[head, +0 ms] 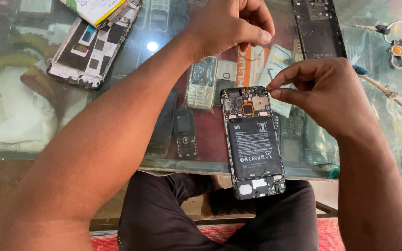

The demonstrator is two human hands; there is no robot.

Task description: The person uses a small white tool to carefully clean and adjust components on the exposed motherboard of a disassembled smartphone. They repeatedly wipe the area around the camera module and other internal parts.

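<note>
Two hands hover over an opened smartphone (254, 142) lying back-up at the glass tabletop (164, 51) edge, battery exposed; right hand (324, 95) pinches something tiny, too small to identify; left hand (231, 25) curls closed above; a stripped phone frame (91, 44) lies apart.

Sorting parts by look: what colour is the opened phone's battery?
Black, with small white markings; the battery shows in the head view.

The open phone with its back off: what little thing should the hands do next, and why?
Probably bring the right hand down to the circuit board at the top of the open phone. Its fingers are pinched together just above that corner, while the left hand hovers closed higher up. What the fingers pinch is too small to tell.
</note>
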